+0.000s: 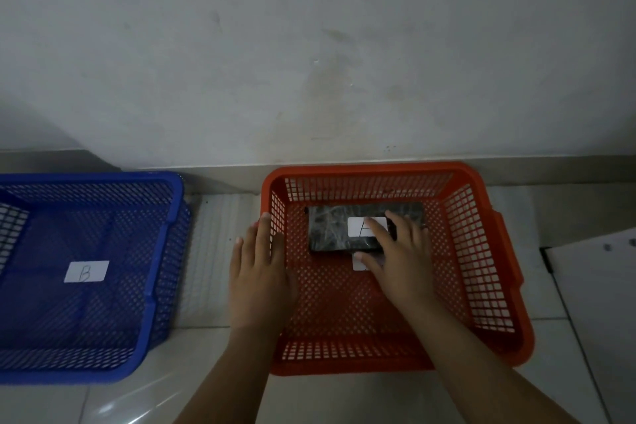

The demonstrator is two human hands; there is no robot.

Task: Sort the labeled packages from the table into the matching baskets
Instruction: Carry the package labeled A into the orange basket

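Two perforated plastic baskets stand side by side on a pale tiled floor (206, 354), against a grey wall (309, 45). The blue basket (165, 251) is on the left; a white label marked "B" (86, 271) lies on its bottom. The red basket (481, 251) is on the right, well apart from the blue one.

A dark, marbled package (330, 229) lies flat on the bottom of the red basket, toward the far wall. A white label (361, 227) on its top face carries a handwritten mark, partly covered by fingers; the letter cannot be read with certainty. A second white label (359, 264) on the basket bottom shows just below the package, mostly hidden.

The right hand (395, 258) is inside the red basket, its grip closed on the right end of the package, thumb at the near edge. The left hand (258, 272) is open and flat, fingers extended, over the left rim of the red basket; contact cannot be told.

A white sheet (592, 286) lies at the right edge.
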